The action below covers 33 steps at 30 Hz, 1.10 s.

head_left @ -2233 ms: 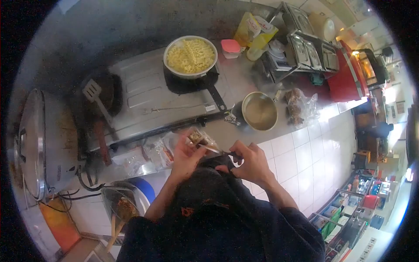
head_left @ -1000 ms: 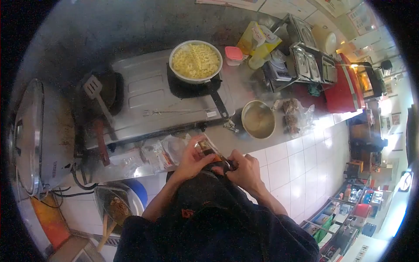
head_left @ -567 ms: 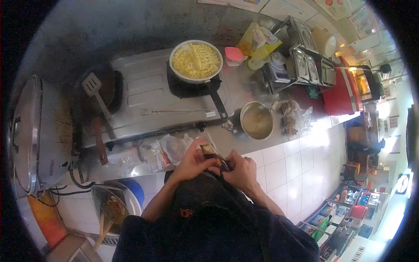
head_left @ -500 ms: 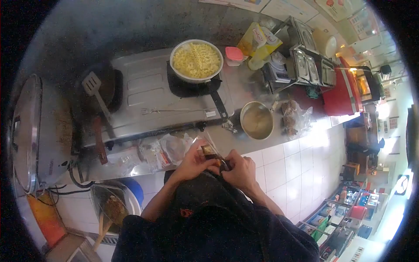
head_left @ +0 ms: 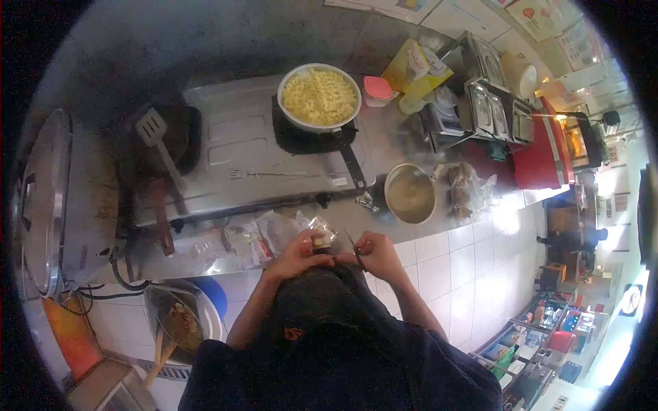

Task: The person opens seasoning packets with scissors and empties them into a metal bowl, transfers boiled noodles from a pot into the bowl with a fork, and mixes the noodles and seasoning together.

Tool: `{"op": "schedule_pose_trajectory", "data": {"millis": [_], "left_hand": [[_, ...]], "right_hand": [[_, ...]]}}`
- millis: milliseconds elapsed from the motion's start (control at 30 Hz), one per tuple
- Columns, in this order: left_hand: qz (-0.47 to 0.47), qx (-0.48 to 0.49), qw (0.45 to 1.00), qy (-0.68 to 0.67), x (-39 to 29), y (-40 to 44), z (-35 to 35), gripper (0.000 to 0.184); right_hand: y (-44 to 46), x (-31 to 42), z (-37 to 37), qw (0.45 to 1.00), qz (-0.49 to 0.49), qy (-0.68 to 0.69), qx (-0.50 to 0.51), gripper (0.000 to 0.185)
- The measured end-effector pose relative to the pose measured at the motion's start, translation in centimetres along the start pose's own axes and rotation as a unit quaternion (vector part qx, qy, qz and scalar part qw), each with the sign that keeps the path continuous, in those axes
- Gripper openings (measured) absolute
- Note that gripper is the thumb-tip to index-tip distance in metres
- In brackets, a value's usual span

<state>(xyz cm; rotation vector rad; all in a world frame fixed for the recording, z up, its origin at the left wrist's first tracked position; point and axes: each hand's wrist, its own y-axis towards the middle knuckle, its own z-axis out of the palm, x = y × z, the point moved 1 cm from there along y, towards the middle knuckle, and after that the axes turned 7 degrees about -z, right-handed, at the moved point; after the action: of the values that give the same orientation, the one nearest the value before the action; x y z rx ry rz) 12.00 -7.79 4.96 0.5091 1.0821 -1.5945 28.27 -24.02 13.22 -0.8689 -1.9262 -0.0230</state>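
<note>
My left hand [head_left: 299, 256] is closed on a small sachet [head_left: 322, 236], partly clear and partly dark, above the counter's front edge. In my right hand [head_left: 378, 257] is a pair of scissors [head_left: 352, 240], its thin blade pointing up and away from me; the fingers cover most of the handles. The blade is apart from the sachet's top. Beyond the hands, a pan of curly noodles [head_left: 320, 98] sits on the stove [head_left: 236, 123], its black handle toward me. To the right stands a metal bowl [head_left: 410, 194] with pale liquid in it.
Clear plastic packets [head_left: 250, 241] lie left of my hands. A fork [head_left: 267, 174] rests on the stove. At left are a slotted turner [head_left: 152, 129] and a large lidded cooker [head_left: 86, 198]. A bagged brown item [head_left: 460, 194] lies right; a waste bin [head_left: 209, 315] stands below.
My hands have moved apart. The scissors have come away from the sachet and now point upward, while the sachet stays in my left hand. The view has shifted slightly.
</note>
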Motion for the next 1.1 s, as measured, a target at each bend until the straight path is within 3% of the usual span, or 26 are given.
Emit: {"op": "schedule_pose_trajectory", "data": {"millis": [67,133,167,233,367,433,467,533,567,633,700,733,767,800,900,933,1000,1033,1100], "left_hand": [[-0.002,-0.073,0.997,0.001,1.0,-0.5,-1.1,0.052],[0.023,-0.095,0.995,-0.024,1.7,-1.2,-2.1,0.053],[0.047,-0.116,0.991,-0.049,1.9,-1.4,-2.4,0.055],[0.061,-0.113,0.987,-0.097,1.9,-1.7,-2.5,0.055],[0.073,-0.106,0.969,-0.209,0.7,-2.4,-1.4,0.053],[0.087,-0.116,0.962,-0.230,0.5,-2.2,-0.6,0.052],[0.104,-0.122,0.954,-0.254,0.5,-1.9,-0.1,0.050],[0.118,-0.126,0.946,-0.273,1.4,-0.7,0.6,0.049],[0.141,-0.131,0.936,-0.296,1.6,0.3,1.1,0.047],[0.155,-0.091,0.940,-0.291,-0.3,3.0,3.7,0.045],[0.167,-0.062,0.940,-0.292,-0.6,6.2,6.3,0.043],[0.124,-0.070,0.939,-0.313,0.0,8.4,7.2,0.040],[0.101,-0.075,0.938,-0.323,-0.1,10.2,8.5,0.038],[0.078,-0.080,0.937,-0.332,-0.4,11.9,10.0,0.037],[0.102,-0.064,0.959,-0.258,-1.0,16.8,13.9,0.037],[0.058,-0.122,0.959,-0.248,-0.2,18.4,14.7,0.035],[0.006,-0.178,0.956,-0.234,0.6,21.1,16.7,0.033],[0.027,-0.193,0.951,-0.238,0.9,22.3,17.5,0.024],[0.041,-0.216,0.945,-0.241,2.2,24.2,17.7,0.019]], "right_hand": [[1.0,-3.4,-0.3,0.998,0.031,0.039,0.038,0.036],[2.0,-7.6,0.3,0.974,-0.081,-0.214,0.000,0.046],[2.6,-8.7,0.8,0.974,-0.082,-0.212,0.001,0.046],[3.9,-10.3,1.8,0.917,-0.150,-0.366,-0.048,0.035],[8.0,-14.1,3.4,0.916,-0.126,-0.366,-0.110,0.026],[10.0,-16.6,3.5,0.918,-0.062,-0.379,0.093,0.030],[10.8,-17.8,3.7,0.921,-0.058,-0.374,0.092,0.030],[11.6,-19.7,3.9,0.867,-0.236,-0.412,0.148,0.032],[10.6,-19.0,3.3,0.871,-0.230,-0.411,0.140,0.032],[6.9,-12.3,-0.1,0.973,-0.140,-0.160,0.090,0.027],[3.4,-6.0,-4.2,0.989,-0.075,0.070,0.103,0.010],[2.0,-5.0,-5.4,0.989,-0.074,0.070,0.104,0.010],[0.8,-4.5,-6.5,0.951,-0.082,0.292,0.057,0.014],[0.2,-4.6,-7.4,0.862,-0.086,0.500,0.006,0.018],[0.8,-6.4,-10.0,0.857,-0.119,0.494,-0.083,0.028],[1.4,-7.7,-11.2,0.856,-0.117,0.496,-0.089,0.028],[3.3,-11.5,-13.3,0.935,-0.048,0.342,-0.076,0.032],[4.1,-13.1,-14.2,0.934,-0.043,0.346,-0.078,0.032],[5.3,-15.8,-15.3,0.923,0.087,0.374,-0.014,0.030]]}}
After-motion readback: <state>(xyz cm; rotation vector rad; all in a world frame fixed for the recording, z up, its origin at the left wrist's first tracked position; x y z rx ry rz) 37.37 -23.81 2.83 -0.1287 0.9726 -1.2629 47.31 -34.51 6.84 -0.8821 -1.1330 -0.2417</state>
